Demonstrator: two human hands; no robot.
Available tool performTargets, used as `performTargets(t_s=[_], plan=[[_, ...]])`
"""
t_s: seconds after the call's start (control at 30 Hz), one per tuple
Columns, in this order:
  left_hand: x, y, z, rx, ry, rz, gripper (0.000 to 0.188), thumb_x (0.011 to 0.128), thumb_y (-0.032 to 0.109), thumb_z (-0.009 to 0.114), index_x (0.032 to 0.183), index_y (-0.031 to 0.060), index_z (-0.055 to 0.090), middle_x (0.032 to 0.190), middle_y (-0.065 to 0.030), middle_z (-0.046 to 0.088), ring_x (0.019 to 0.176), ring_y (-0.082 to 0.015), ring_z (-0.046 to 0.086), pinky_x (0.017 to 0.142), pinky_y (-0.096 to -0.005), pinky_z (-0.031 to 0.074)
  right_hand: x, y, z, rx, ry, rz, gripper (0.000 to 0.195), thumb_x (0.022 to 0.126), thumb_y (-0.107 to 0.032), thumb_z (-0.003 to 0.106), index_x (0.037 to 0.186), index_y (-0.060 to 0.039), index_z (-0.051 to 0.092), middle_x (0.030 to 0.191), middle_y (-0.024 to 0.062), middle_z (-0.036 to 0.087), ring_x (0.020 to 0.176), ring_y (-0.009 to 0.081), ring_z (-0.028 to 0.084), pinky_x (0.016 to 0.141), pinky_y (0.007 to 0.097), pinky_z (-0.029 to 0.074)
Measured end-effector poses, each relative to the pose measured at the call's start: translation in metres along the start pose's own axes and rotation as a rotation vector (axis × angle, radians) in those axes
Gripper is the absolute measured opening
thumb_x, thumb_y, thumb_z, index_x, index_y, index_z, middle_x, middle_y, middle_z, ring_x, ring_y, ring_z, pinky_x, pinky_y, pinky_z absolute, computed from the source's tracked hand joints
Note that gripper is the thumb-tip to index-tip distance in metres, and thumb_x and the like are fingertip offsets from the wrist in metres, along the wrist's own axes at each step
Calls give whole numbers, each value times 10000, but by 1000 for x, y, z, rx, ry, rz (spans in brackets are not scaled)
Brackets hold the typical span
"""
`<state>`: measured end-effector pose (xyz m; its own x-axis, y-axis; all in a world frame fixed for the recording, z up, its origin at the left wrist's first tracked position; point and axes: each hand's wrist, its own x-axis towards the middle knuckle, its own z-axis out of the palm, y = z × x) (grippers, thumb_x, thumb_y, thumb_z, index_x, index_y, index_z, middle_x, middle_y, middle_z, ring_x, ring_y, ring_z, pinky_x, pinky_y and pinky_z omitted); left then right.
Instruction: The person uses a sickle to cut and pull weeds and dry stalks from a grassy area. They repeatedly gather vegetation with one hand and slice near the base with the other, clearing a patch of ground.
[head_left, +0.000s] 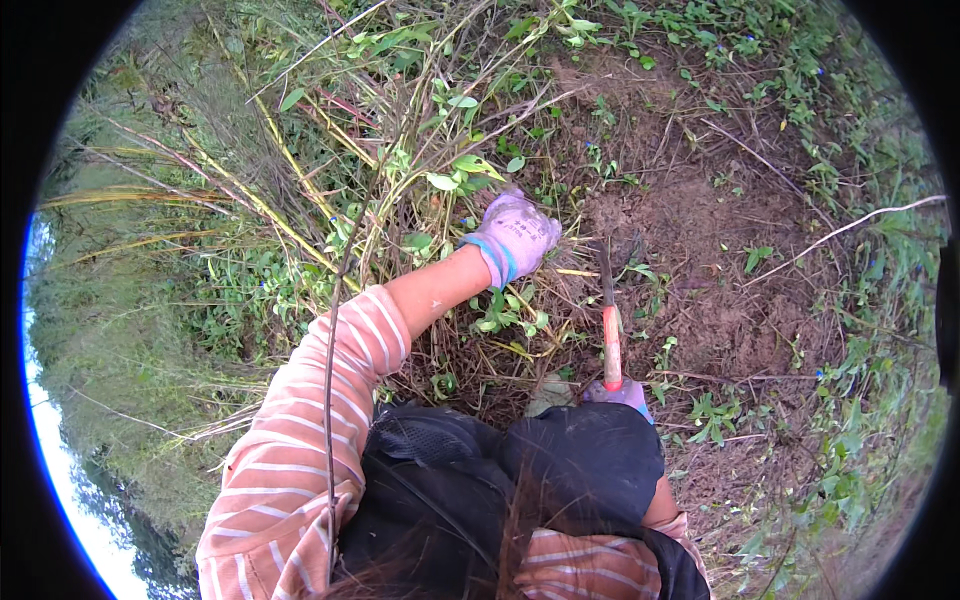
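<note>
My left hand (523, 231), in a lilac glove with a blue cuff, is closed around the base of a bunch of weed stems (457, 196) in the middle of the view. The fingertips are partly hidden. Lower and to the right, my right hand (619, 396), gloved alike and partly covered by my knee, grips the end of a sickle's red and wooden handle (613, 346). The sickle's dark metal blade (605, 276) points away from me, low over the soil, just right of my left hand. Its tip blends into the plant litter.
Tall weeds and yellowish stalks (277, 217) fill the left side. Bare brown soil (720, 255) with small seedlings lies to the right, crossed by a long pale twig (847, 234). Leafy plants border the far right. A thin stem (330, 390) rises in front of my left sleeve.
</note>
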<state>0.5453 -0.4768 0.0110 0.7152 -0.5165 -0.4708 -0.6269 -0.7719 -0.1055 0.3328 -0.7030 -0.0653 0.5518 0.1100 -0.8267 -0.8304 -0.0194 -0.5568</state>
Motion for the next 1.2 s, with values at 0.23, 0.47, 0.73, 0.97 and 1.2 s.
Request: performTargets(t_s=[0.23,0.47,0.73,0.97,1.2], plan=[[13,-9,-18,81,-17,-45,286,693,178,628,979,156,629,856,-75,671,832,-269,644,803,-423,438,2,-8,-10,-286,47,-108,208,782,-174,676,736,5,581,602,33,551,530,98,467,494,295,413],[58,2,19,100,-162,129,443,684,186,634,1123,240,604,910,-74,661,896,-269,630,838,-413,435,-29,164,-99,-165,211,89,328,906,-306,489,995,-14,607,873,220,642,842,347,628,722,414,473],[26,-8,-61,145,187,-5,533,638,279,712,1151,221,584,958,-45,630,952,-258,581,860,-427,420,-52,-23,-34,-576,349,-42,403,770,-396,669,898,-19,610,770,210,637,777,372,635,682,406,487],[54,-12,11,149,280,-134,439,701,205,638,1130,156,555,999,-73,630,972,-248,593,887,-422,409,27,-8,4,-61,290,-3,264,851,-239,631,854,-7,506,536,44,524,428,135,507,399,297,407],[32,-20,5,-6,154,17,582,734,296,629,1278,150,480,1224,-103,544,1158,-294,495,1010,-463,330,26,-29,9,139,150,54,214,869,-190,605,840,-22,475,534,35,500,408,132,477,366,282,382]])
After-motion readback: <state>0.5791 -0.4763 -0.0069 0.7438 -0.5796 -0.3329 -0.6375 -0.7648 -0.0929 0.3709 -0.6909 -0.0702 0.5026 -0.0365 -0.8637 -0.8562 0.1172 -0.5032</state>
